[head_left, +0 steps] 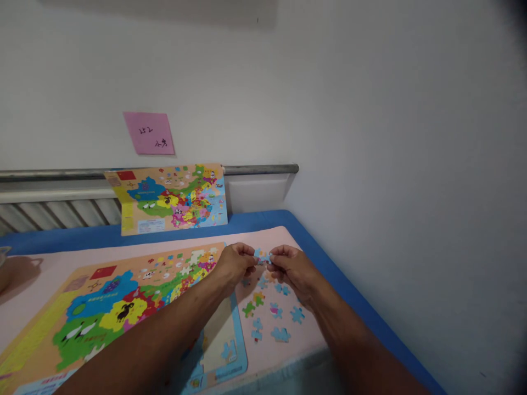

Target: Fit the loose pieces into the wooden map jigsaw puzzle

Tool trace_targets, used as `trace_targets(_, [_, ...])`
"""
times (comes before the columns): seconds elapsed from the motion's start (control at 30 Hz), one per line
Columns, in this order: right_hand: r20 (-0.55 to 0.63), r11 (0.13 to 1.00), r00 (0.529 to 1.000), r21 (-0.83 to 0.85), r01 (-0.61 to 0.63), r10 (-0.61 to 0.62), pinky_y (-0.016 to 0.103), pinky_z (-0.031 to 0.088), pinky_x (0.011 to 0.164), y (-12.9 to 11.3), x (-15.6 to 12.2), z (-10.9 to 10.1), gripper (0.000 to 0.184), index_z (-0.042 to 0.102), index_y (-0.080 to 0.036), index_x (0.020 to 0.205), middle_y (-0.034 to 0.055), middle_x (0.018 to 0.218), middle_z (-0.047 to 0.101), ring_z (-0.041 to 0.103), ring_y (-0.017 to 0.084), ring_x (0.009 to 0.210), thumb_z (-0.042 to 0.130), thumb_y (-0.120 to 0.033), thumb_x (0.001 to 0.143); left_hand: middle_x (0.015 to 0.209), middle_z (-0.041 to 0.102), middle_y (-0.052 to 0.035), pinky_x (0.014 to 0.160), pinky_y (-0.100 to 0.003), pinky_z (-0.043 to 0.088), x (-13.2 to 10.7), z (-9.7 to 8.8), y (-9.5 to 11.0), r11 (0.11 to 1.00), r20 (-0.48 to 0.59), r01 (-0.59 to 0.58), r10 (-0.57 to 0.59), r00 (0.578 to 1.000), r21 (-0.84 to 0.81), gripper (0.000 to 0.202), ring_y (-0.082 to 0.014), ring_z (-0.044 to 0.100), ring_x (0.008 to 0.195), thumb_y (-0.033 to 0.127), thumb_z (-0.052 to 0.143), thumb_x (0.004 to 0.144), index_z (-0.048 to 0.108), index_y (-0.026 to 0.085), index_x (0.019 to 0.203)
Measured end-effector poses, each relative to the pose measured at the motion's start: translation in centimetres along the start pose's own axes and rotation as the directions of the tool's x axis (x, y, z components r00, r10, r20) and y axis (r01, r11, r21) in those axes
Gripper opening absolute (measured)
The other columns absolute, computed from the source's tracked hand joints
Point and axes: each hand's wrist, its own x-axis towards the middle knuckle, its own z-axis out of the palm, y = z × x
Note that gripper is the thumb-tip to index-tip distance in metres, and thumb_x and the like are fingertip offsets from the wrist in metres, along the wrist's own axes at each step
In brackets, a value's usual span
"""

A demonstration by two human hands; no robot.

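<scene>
Light-blue jigsaw puzzle pieces (262, 256) are pinched between my two hands, just above the pink cloth. My left hand (236, 267) closes thumb and fingers on their left side; my right hand (291, 269) grips the right side. Whether they are joined is too small to tell. Under and in front of my hands lie several loose pieces, among them a blue one (280, 334) and a green-yellow one (248, 309). To the left is a partly filled map puzzle board (241, 343), with bare patches at its right; my left forearm covers part of it.
A printed map sheet (173, 197) leans upright against the wall at the back. Above it a pink note (149, 133) is stuck on. A metal rail (261, 169) runs along the wall. The pink cloth (267, 356) lies over a blue surface (263, 218); a container (5, 269) stands at far left.
</scene>
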Motion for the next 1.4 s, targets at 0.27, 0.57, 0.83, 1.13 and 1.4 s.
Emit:
trace_targets(0.27, [-0.077,1.0,0.997,0.016,0.01,-0.009,0.018,0.036,0.043,-0.1,0.5,-0.3,0.018,0.056,-0.019,0.079,0.0001,0.061,0.063,0.057,0.01,0.051,0.07,-0.018,0.067,0.05,0.051,0.0065,0.043,-0.02,0.038,0.0,-0.1,0.8,0.992,-0.008,0.004,-0.003,1.0,0.127,0.02,-0.0093,0.048,0.043,-0.002,0.061,0.075,0.052,0.016,0.077])
trace_targets(0.57, [-0.118,0.999,0.993,0.037,0.032,-0.027,0.018,0.042,0.046,0.0,0.7,-0.6,0.018,0.062,-0.018,0.082,0.0005,0.067,0.064,0.06,0.011,0.058,0.068,-0.012,0.066,0.053,0.057,0.0041,0.05,-0.025,0.035,2.1,-3.2,-0.8,0.753,0.006,-0.041,0.049,0.999,0.657,0.023,-0.0138,0.052,0.051,-0.006,0.06,0.064,0.066,0.016,0.07])
trace_targets(0.83, [-0.121,0.999,0.993,0.035,0.009,-0.005,0.017,0.043,0.048,-0.4,0.4,-0.3,0.017,0.063,-0.018,0.082,0.0004,0.067,0.064,0.061,0.01,0.059,0.067,-0.011,0.068,0.067,0.068,0.0009,0.056,-0.027,0.039,2.3,-3.1,-0.5,0.564,0.124,-0.164,0.108,0.986,0.809,0.017,-0.0176,0.061,0.065,0.003,0.069,0.061,0.068,0.019,0.067])
trace_targets(1.13, [-0.11,1.0,0.994,0.031,-0.002,0.006,0.017,0.044,0.048,-0.2,0.6,-0.4,0.017,0.064,-0.018,0.082,0.0004,0.067,0.064,0.061,0.01,0.058,0.068,-0.011,0.068,0.077,0.072,-0.0028,0.061,-0.03,0.04,1.9,-3.0,0.0,0.451,0.14,-0.216,0.196,0.971,0.866,0.019,-0.0207,0.063,0.074,0.006,0.06,0.068,0.073,0.019,0.074])
trace_targets(1.4, [-0.176,0.999,0.984,-0.004,0.032,-0.033,0.016,0.043,0.047,-0.2,0.9,-0.8,0.014,0.061,-0.019,0.085,0.0005,0.07,0.063,0.061,0.01,0.06,0.066,-0.017,0.073,0.081,0.074,-0.0002,0.062,-0.026,0.043,0.7,-2.5,0.1,0.366,0.311,-0.336,0.128,0.942,0.868,0.015,-0.0187,0.066,0.077,0.015,0.065,0.07,0.074,0.022,0.079])
